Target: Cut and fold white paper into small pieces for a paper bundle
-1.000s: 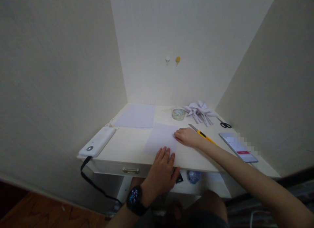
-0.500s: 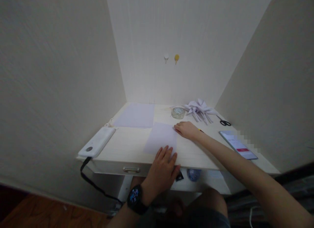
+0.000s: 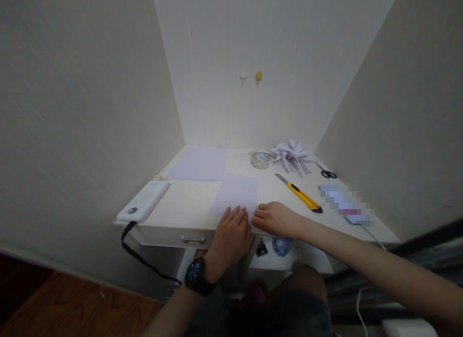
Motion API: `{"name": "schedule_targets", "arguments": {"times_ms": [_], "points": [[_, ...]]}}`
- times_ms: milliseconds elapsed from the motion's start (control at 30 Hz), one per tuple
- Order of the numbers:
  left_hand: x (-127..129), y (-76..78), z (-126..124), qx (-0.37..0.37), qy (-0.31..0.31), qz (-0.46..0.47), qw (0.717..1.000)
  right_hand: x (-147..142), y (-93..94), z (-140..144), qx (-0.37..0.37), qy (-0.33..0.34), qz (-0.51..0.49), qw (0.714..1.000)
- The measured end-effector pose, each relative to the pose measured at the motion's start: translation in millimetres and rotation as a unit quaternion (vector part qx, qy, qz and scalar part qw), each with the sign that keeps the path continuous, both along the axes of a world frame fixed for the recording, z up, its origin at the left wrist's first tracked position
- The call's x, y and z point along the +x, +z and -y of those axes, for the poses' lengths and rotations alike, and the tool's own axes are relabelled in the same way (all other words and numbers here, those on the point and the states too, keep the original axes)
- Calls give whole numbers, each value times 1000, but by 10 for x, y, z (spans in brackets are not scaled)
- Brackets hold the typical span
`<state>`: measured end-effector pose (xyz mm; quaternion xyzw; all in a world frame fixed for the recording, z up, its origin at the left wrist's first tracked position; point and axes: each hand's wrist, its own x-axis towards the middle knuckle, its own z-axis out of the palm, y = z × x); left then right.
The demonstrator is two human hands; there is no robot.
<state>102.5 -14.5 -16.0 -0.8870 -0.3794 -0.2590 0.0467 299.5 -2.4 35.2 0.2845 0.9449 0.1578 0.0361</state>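
A white sheet of paper (image 3: 236, 194) lies on the white desk in front of me, its near part hidden under my hands. My left hand (image 3: 233, 233), with a black watch on the wrist, lies flat over the near end of the sheet, fingers stretched out. Curled fingers of my right hand (image 3: 272, 218) press at the sheet's right edge near the desk's front, close beside the left hand. A yellow utility knife (image 3: 302, 196) with its blade out rests to the right of the paper.
Another white paper (image 3: 198, 164) lies at the back left. A clear tape roll (image 3: 260, 160), folded paper shapes (image 3: 292, 156) and black scissors (image 3: 328, 174) sit along the back right. A phone (image 3: 343, 204) is at the right, a white device (image 3: 143, 202) with a black strap at the left.
My right hand has slid toward me along the paper's right edge, from its far corner to the near end. The knife, mostly covered before, now shows whole. The view has shifted slightly.
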Motion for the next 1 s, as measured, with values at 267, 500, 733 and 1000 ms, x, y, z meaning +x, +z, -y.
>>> {"name": "schedule_targets", "arguments": {"times_ms": [267, 500, 733, 1000], "points": [[18, 97, 12, -23, 23, -9, 999, 196, -56, 87, -25, -70, -180, 981], [174, 335, -38, -68, 17, -79, 994, 485, -332, -72, 42, -260, -398, 879], [214, 523, -77, -97, -16, -190, 977, 756, -210, 42, 101, -430, -348, 827], [160, 569, 61, -70, -26, -228, 971, 668, -6, 92, 1, -459, -145, 876]]}}
